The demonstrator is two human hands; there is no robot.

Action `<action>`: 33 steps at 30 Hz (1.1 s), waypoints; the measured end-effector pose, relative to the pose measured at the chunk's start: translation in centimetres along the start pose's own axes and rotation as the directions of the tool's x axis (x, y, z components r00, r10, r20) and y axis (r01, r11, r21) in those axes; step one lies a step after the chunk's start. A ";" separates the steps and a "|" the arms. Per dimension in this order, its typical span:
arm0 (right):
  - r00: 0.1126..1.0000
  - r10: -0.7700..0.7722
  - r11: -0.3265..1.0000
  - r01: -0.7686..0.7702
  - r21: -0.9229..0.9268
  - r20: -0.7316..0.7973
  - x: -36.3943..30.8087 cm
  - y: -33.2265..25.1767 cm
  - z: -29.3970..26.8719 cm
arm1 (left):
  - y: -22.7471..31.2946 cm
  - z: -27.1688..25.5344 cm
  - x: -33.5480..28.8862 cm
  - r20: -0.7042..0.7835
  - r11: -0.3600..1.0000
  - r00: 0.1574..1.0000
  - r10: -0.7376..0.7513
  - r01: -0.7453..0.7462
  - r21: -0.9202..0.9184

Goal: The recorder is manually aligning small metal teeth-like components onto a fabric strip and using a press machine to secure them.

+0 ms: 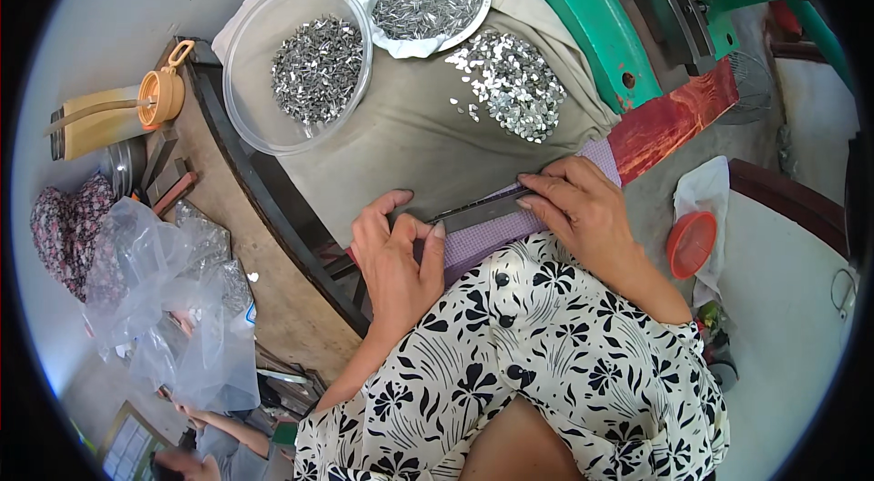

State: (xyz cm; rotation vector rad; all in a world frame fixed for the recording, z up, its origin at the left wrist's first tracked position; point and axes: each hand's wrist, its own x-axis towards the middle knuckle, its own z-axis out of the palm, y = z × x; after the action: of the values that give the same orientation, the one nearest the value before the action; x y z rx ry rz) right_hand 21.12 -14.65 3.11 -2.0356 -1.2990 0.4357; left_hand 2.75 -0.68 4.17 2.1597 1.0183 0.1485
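Metal strip [481,208], lying across the purple cloth [496,235] near centre, is pinched at its 8 o'clock end by the left hand [396,253] and pressed at 2 o'clock by the right hand [578,208], seemingly being aligned; steady, even pressure is judged needed next.

Single head-worn fisheye view, straight down, close above lap and cloth-covered worktable [401,131].

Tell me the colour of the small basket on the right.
Orange-red basket, seen best in the head view.
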 end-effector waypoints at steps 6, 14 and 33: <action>0.998 -0.018 0.999 0.016 0.049 0.056 0.1 0.2 -0.9 | 0.0 -0.1 0.0 0.008 1.000 1.000 0.008 -0.008 0.005; 0.993 -0.088 0.996 0.087 0.015 0.079 0.2 0.7 -0.6 | 0.1 -0.1 0.1 0.010 1.000 1.000 0.009 -0.009 0.018; 0.978 -0.183 0.982 0.187 -0.032 0.103 1.2 -0.5 -0.7 | 0.1 -0.3 0.0 0.028 1.000 1.000 0.007 -0.008 0.027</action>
State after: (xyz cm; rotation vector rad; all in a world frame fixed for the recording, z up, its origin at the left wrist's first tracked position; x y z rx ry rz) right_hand 21.73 -13.65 4.03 -1.9251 -1.5540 0.4316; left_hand 2.66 -0.53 4.46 2.1843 1.0016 0.1087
